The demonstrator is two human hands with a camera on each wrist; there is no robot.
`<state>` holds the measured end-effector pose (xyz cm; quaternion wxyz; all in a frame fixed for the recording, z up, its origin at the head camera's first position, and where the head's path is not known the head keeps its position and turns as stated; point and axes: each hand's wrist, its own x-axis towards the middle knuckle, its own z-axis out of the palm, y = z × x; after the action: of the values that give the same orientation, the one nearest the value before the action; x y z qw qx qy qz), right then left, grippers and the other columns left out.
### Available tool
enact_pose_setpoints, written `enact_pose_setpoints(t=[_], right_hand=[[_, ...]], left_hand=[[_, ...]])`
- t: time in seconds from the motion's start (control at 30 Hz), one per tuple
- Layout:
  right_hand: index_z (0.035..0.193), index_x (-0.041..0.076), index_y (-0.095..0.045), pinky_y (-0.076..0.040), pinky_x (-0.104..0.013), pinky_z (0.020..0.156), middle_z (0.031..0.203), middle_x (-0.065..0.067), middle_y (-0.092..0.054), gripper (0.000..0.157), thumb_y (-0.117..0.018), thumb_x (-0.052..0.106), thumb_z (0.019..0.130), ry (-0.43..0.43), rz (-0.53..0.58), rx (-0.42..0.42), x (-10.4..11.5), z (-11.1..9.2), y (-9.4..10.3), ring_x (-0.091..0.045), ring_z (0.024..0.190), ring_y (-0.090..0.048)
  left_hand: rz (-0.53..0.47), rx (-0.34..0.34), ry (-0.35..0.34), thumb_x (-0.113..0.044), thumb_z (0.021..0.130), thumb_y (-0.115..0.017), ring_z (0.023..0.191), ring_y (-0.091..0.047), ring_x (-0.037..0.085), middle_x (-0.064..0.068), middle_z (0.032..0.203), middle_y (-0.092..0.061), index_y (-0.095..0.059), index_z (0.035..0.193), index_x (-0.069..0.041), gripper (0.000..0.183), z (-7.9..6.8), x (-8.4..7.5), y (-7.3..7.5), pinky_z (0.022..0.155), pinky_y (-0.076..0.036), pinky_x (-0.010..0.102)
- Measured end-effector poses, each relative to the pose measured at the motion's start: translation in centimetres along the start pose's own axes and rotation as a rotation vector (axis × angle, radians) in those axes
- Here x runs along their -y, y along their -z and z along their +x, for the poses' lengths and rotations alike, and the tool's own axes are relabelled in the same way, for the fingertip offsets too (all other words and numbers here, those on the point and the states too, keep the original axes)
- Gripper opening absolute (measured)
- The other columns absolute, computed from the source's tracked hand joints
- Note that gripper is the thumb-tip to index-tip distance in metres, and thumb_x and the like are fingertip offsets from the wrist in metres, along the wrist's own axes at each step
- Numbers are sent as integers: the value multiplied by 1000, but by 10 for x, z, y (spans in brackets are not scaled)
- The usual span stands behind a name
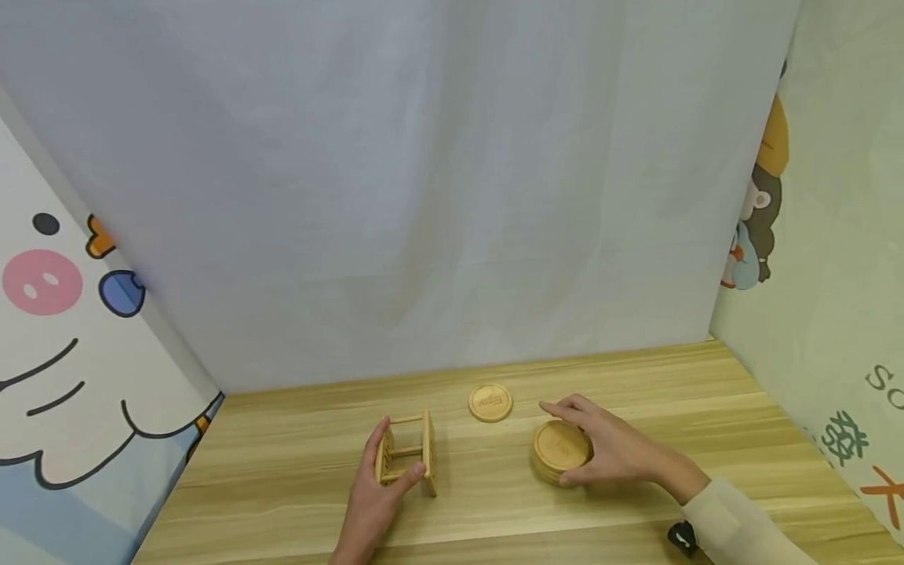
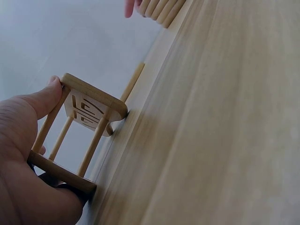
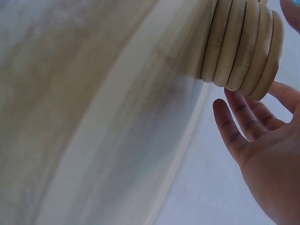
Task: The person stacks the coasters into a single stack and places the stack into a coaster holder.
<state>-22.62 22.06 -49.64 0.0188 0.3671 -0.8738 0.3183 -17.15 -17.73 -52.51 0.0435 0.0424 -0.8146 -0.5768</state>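
Note:
My left hand point(image 1: 377, 494) holds a small wooden coaster holder point(image 1: 428, 455) by one slatted end, thumb on one side and fingers on the other. In the left wrist view the holder point(image 2: 96, 101) shows round rods between cut-out panels and touches the table. Spread around a stack of round wooden coasters point(image 1: 561, 446) is my right hand point(image 1: 610, 447). From the right wrist, the stack point(image 3: 243, 47) shows several layers; the fingers lie close against its edge and the thumb seems slightly apart. A single engraved coaster point(image 1: 490, 402) lies flat between and beyond the hands.
The wood-grain table point(image 1: 282, 471) ends at a pale curtain point(image 1: 424, 196). Printed cartoon panels stand at the left point(image 1: 63, 353) and right point(image 1: 833, 275). A small black object point(image 1: 682, 538) lies beside the right sleeve point(image 1: 738, 522).

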Motion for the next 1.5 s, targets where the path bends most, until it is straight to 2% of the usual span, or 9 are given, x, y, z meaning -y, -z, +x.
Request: enact_pose_setpoints(t=[0.27, 0.5, 0.77, 1.03, 1.23, 1.5], right_hand=[[164, 2, -52, -57, -48, 104, 139, -12, -62, 109, -100, 51, 80, -15, -3, -7, 1, 0, 1, -26, 124, -64], [166, 8, -51, -56, -59, 104, 143, -12, -62, 108, -100, 52, 80, -69, 4, -28, 3, 3, 1, -31, 129, -64], [160, 8, -59, -53, -68, 102, 139, -11, -68, 103, -98, 55, 78, -76, -123, -168, 9, 7, -1, -38, 125, -66], [159, 5, -59, -50, -72, 103, 138, -13, -70, 101, -98, 51, 79, -135, -152, -235, 19, 12, -5, -38, 123, -68], [160, 4, -58, -47, -75, 108, 140, -15, -71, 96, -97, 45, 82, -177, -115, -269, 27, 17, -9, -44, 128, -66], [161, 3, -56, -46, -73, 110, 139, -15, -71, 96, -99, 37, 83, -162, -82, -271, 34, 23, -15, -42, 128, -66]], left_hand=[[-9, 9, 2, -33, 95, -91, 162, -25, 60, 26, 180, -25, -29, 177, -23, 103, 1, 2, 0, 121, -28, 83], [-17, 18, 10, -33, 96, -90, 162, -23, 60, 27, 181, -23, -26, 178, -23, 104, 3, 2, -1, 120, -30, 84], [-13, 19, 8, -33, 97, -90, 163, -21, 60, 26, 181, -23, -27, 178, -23, 103, 3, 1, 0, 120, -28, 85], [-14, 20, 14, -34, 97, -90, 162, -22, 60, 26, 181, -23, -27, 178, -23, 103, 3, 1, 0, 120, -29, 84], [-5, 18, 18, -35, 96, -90, 162, -22, 60, 26, 181, -24, -27, 178, -23, 104, 3, 1, 0, 120, -28, 85], [-13, 17, 13, -34, 96, -90, 162, -22, 60, 26, 180, -24, -27, 178, -23, 104, 3, 0, 0, 120, -28, 84]])
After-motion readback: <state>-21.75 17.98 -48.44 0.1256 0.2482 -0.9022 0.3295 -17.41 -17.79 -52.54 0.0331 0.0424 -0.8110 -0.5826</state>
